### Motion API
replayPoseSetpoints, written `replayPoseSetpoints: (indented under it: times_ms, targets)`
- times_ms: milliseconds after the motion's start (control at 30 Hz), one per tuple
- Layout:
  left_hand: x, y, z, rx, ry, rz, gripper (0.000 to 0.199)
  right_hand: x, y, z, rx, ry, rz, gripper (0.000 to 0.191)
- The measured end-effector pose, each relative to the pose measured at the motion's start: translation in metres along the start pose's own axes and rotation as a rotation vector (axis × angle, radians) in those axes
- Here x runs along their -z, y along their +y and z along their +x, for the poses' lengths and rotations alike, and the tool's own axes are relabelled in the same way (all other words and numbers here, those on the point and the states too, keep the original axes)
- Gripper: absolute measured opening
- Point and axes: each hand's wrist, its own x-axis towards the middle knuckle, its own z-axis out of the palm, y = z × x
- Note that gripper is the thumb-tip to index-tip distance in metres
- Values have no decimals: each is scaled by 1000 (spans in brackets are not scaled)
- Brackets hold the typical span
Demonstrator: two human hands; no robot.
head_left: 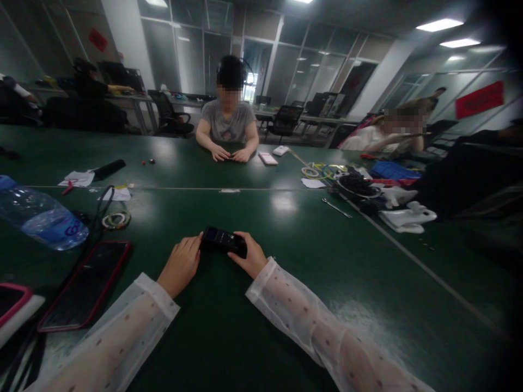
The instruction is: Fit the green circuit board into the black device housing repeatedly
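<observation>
Black handheld device held at both ends, screen uncovered

The right hand (251,255) holds the right end of the black handheld device (220,238) between thumb and fingers. The left hand (182,265) has its fingertips against the opposite end; its thumb is hidden, so whether it pinches cannot be told. The device sits between the hands, at or just above the green table (294,239); contact is unclear. Holding it by the ends appears to steady it while leaving the face visible.

Left of the grip, a red-edged smartphone (87,286) lies flat; beyond it a clear plastic bottle (43,218) lies on its side or leans steeply. To the right and farther off, a wrench (336,208) lies flat, apparently set aside from the working spot.

Writing: the device's screen shows small pale marks, illegible. The bottle's blue label carries large lettering, not reliably readable. No brand is confirmed.
</observation>
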Motion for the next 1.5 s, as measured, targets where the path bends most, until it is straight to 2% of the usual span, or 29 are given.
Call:
replayPoseSetpoints:
  times_ms: [1500]
  targets:
    - [1,1,0,9,-5,16,45,0,-2,0,-8,28,20,56]
